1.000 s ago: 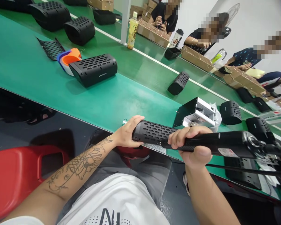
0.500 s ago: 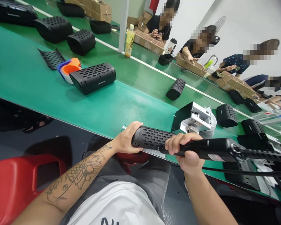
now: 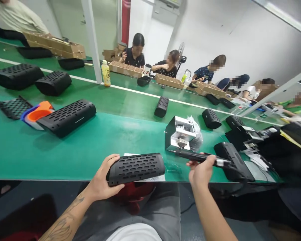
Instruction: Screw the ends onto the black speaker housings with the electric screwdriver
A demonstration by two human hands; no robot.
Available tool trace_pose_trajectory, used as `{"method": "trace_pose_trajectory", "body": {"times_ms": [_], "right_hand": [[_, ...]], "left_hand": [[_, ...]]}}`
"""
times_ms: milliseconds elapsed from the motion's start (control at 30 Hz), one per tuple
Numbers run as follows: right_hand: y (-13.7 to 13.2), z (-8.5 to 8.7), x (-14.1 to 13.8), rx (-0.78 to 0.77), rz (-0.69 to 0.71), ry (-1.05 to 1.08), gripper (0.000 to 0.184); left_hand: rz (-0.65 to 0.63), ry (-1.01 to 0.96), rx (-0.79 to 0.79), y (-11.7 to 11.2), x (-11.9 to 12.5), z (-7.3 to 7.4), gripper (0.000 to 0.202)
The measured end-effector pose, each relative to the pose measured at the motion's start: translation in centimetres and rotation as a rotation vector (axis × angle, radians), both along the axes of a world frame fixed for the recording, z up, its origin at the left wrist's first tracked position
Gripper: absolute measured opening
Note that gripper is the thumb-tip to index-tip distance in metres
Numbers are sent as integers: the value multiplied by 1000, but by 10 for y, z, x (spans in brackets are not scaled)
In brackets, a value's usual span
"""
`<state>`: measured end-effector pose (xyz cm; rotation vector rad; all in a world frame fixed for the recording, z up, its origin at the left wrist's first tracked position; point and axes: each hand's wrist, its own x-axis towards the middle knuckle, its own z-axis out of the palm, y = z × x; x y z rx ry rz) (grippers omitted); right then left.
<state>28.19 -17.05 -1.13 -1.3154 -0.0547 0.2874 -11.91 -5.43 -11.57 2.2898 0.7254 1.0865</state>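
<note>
My left hand grips the left end of a black perforated speaker housing at the table's front edge, thumb below and fingers over the top. Its slotted side faces up. A pale sheet shows partly beneath it. My right hand is wrapped around a black electric screwdriver, held almost level with its tip pointing left. That tip is close to the front of a black and silver screw feeder; whether they touch I cannot tell.
Left on the green table lie another housing, an orange and white tape dispenser and a perforated panel. A housing stands right of the feeder. Beyond are a bottle, a post and several co-workers with cardboard boxes.
The screwdriver has moved off the housing to the screw feeder with my right hand. My left hand still holds the housing. The camera view has tilted up and turned.
</note>
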Motion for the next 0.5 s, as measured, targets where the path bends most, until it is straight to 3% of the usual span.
{"method": "trace_pose_trajectory", "body": {"times_ms": [133, 300, 400, 500], "right_hand": [[14, -40, -36, 44, 155, 271, 49], [34, -57, -47, 126, 347, 470, 37], [35, -64, -46, 149, 352, 472, 38], [30, -65, -46, 178, 259, 364, 47]], "left_hand": [[11, 27, -2, 4, -2, -1, 88], [11, 102, 3, 10, -7, 1, 79], [24, 130, 6, 12, -9, 2, 84], [44, 134, 12, 11, -8, 1, 93]]}}
